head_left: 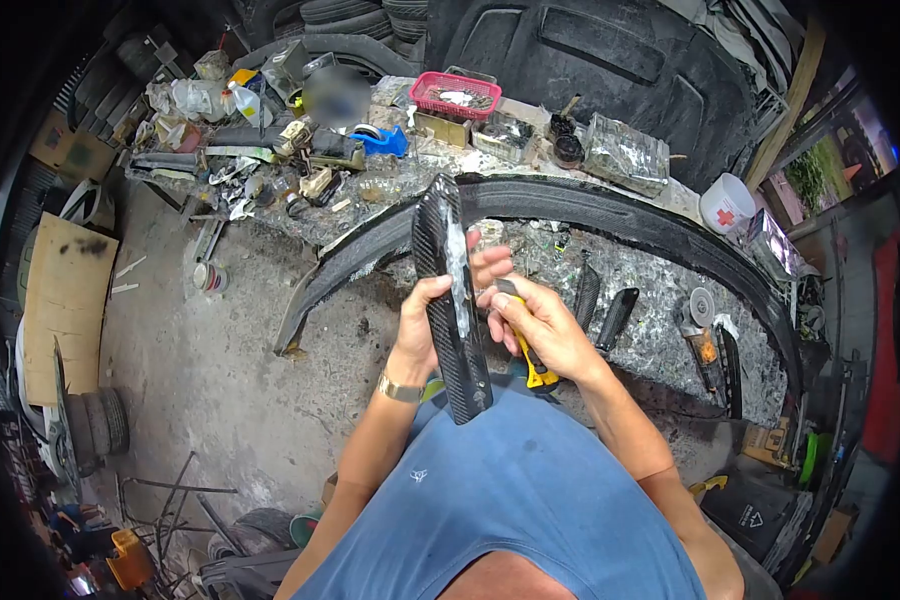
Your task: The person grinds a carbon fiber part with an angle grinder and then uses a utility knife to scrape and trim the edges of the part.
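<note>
Carbon-fibre strip (453, 300) stands nearly upright before my chest, over the worktop (660, 300), with my left grip (422, 325) clenched round its middle. My right grip (542, 322) grasps a yellow utility knife (536, 372) just beside its edge. I judge this to be edge trimming, and the next pass calls for a steady, shallow stroke. The strip is long, slightly curved, woven glossy black, with a pale smear down its face.

I have one view, head-worn: a wide fisheye tilted forward and down, close over the left hand (422, 322) and right hand (542, 325) at centre, the cluttered grey workbench (390, 188) farther off above.
</note>
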The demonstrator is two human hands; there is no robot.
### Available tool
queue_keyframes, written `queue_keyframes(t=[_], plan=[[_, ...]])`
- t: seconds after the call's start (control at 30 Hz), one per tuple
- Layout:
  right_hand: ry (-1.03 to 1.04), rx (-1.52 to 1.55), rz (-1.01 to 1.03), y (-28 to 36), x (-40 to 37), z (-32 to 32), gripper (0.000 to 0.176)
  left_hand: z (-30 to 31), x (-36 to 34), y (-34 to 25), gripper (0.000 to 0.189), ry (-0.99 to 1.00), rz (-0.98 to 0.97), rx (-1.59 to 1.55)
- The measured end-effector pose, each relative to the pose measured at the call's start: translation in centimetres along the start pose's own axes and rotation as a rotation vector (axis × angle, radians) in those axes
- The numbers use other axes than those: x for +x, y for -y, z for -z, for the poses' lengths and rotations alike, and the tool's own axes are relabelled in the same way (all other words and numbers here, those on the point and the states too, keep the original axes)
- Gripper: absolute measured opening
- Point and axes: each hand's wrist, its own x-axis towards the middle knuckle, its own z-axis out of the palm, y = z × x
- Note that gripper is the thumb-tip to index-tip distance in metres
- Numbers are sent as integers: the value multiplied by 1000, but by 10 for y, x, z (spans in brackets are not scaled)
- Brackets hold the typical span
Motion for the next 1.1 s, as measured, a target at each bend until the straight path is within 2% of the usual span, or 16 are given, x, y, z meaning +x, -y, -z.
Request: queue_keyframes(t=[0.07, 0.13, 0.23, 0.3, 0.47, 0.5, 0.57, 0.67, 0.93, 1.1], plan=[[-54, 122, -56, 7, -6, 3, 29, 9, -8, 3, 71, -96, 93, 74], [-55, -73, -16, 12, -7, 16, 32, 17, -7, -2, 62, -112, 70, 75], [-97, -234, 15, 11, -3, 23, 32, 10, -9, -23, 58, -225, 84, 286], [-84, -252, 51, 0, 1, 26, 31, 13, -13, -32, 57, -216, 120, 355], [-5, -136, -33, 1, -3, 11, 32, 13, -34, -40, 54, -190, 299, 494], [-14, -159, -27, 0, -4, 7, 32, 15, -38, -39, 54, -199, 306, 485], [-5, -183, -30, -1, -4, 3, 34, 20, -43, -39, 54, -147, 467, 322], [10, -145, -76, -5, -4, -2, 35, 36, -50, -30, 54, -125, 531, 220], [33, -115, -133, -8, -2, -3, 35, 46, -50, -20, 54, -99, 590, 167], [26, -92, -129, -11, -1, -2, 35, 40, -45, -24, 51, -90, 605, 236]])
